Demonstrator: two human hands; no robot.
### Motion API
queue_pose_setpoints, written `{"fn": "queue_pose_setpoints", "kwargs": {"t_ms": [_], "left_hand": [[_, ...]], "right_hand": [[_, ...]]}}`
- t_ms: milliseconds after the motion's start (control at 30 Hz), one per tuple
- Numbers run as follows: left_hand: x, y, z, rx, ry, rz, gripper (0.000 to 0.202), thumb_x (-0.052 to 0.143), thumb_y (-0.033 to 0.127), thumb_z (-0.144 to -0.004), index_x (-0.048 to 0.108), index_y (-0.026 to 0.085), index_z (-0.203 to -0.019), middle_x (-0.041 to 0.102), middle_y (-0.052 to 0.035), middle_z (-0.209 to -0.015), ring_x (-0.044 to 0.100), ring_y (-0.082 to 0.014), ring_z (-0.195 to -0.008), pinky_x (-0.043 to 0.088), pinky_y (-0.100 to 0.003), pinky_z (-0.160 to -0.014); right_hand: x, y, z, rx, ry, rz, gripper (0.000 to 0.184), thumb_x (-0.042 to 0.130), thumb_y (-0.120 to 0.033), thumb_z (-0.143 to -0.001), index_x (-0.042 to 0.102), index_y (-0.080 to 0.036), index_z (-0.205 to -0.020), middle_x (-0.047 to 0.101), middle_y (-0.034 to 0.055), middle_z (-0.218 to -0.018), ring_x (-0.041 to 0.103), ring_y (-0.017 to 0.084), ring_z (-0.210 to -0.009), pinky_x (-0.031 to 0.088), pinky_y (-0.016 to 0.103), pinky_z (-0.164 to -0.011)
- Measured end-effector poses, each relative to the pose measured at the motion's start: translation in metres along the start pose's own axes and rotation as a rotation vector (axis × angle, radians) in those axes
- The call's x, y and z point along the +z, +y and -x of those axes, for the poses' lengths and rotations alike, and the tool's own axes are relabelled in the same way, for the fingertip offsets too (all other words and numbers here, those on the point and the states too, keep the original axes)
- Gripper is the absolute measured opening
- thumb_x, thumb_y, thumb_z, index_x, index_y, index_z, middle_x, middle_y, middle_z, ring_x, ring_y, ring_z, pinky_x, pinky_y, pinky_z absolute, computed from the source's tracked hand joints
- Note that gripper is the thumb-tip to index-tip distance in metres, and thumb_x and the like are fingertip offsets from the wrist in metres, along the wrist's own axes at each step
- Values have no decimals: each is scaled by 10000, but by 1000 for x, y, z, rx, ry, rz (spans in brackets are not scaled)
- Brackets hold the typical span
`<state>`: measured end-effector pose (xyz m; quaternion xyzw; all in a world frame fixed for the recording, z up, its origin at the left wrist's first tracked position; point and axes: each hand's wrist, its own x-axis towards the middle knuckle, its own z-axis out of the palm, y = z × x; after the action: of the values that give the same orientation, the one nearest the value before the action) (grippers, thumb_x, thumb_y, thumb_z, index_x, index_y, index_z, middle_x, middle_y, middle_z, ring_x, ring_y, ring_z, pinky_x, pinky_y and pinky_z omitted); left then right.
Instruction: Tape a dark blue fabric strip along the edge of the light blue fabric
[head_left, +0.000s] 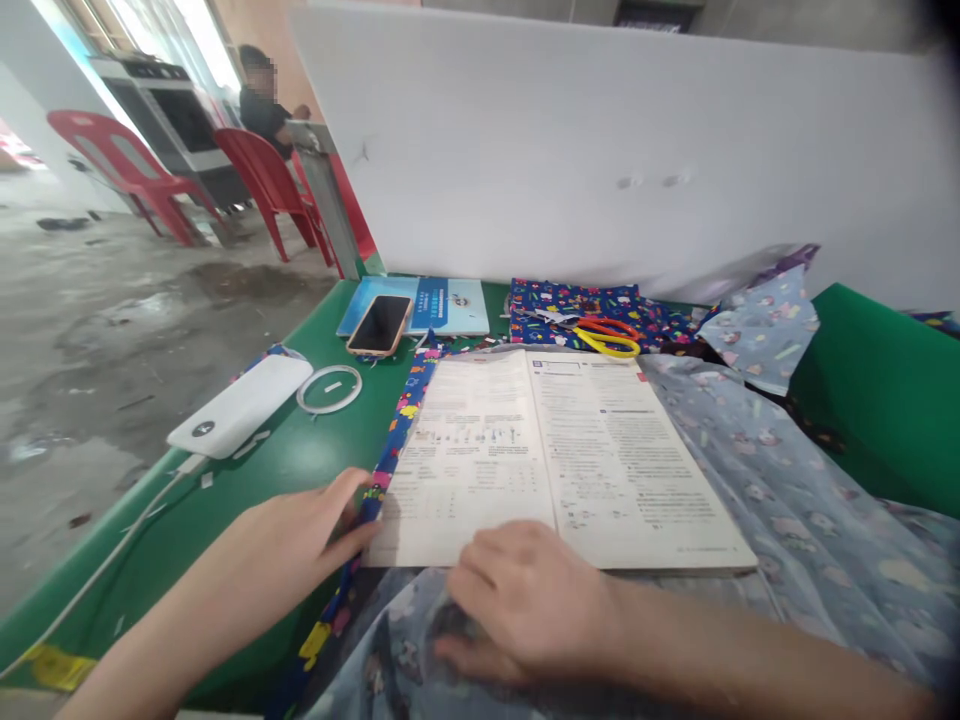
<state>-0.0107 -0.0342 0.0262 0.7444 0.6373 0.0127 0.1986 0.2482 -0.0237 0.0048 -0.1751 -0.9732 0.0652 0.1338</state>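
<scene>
An open book (pixel 630 470) with printed pages lies on a patterned sheet of cloth or paper, with its pale blue-grey side (pixel 750 450) spread out to the right. Along the book's left edge, a dark blue border strip (pixel 409 410) with colourful shapes is folded up. My left hand (pixel 322 520) pinches this border strip near the book's lower left corner, thumb and fingers closed on it. At the bottom edge of the pages rests my right hand (pixel 532 600), its fingers curled. What lies under those fingers is hidden and blurred.
Beyond the book lie scissors (pixel 607 335) with orange and yellow handles, a phone (pixel 380 325) and a blue booklet (pixel 442 305). On the left are a white power bank (pixel 240 405) with a cable and a tape roll (pixel 330 390). A white board (pixel 600 150) stands behind; a person sits farther back.
</scene>
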Motion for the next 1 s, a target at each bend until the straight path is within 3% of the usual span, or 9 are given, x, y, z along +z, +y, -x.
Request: {"fn": "queue_pose_setpoints", "kwargs": {"t_ms": [67,133,200,300,467,533,833,900,1000], "left_hand": [[3,3,3,-29,-70,-18,499,397,542,-929,422,224,-1312,686,-38,-833,668,-269,-771,415,-308,-639],[6,6,6,-38,-81,-42,604,420,571,-907,343,223,-1395,690,-38,-819,666,-270,-729,377,-290,-591],[9,7,8,-34,-65,-48,664,424,576,-901,292,214,-1441,690,-38,-801,663,-273,-708,361,-286,-576],[16,3,7,-25,-43,-34,687,410,609,-890,308,216,-1444,685,-43,-775,657,-285,-690,364,-297,-564],[24,-4,7,-5,10,-25,688,429,615,-868,326,252,-1443,680,-47,-780,651,-282,-661,384,-304,-556],[26,-5,8,-2,4,-24,662,427,575,-879,318,257,-1449,685,-45,-801,656,-279,-674,389,-301,-562],[32,-12,13,27,41,-87,528,368,448,-936,339,275,-1434,695,-33,-857,675,-251,-746,414,-293,-598],[32,-11,15,-9,35,-89,541,358,458,-940,309,267,-1443,681,-9,-803,667,-238,-695,399,-282,-563],[32,-9,17,-41,106,-68,569,368,516,-932,322,231,-1422,667,-8,-829,654,-216,-672,420,-279,-555]], "right_hand": [[5,-14,10,-56,6,15,460,446,-584,-895,597,-177,-743,601,39,-594,499,163,-513,324,305,-451],[10,-21,21,-65,-18,60,371,502,-498,-894,578,-180,-718,589,34,-582,482,161,-484,276,308,-420],[14,-26,32,-32,-94,95,233,562,-357,-863,574,-176,-716,598,34,-595,491,164,-478,239,306,-399],[16,-32,42,19,-263,67,184,569,-303,-847,587,-159,-734,616,45,-597,518,170,-466,192,298,-378],[-11,-32,42,108,-544,-158,158,591,-242,-843,627,-153,-718,688,37,-664,584,142,-519,282,273,-436],[-26,-26,41,209,-553,-282,127,597,-222,-837,666,-169,-744,717,21,-720,627,138,-608,358,249,-519],[-57,-2,44,236,-651,-714,182,610,-283,-826,725,-208,-944,722,-4,-748,641,122,-655,385,210,-538],[-68,1,50,350,-578,-781,204,577,-286,-849,694,-196,-990,723,6,-822,644,107,-693,420,192,-576],[-83,14,75,629,-359,-538,189,536,-336,-881,664,-197,-883,687,-1,-758,611,112,-666,428,217,-601]]}}
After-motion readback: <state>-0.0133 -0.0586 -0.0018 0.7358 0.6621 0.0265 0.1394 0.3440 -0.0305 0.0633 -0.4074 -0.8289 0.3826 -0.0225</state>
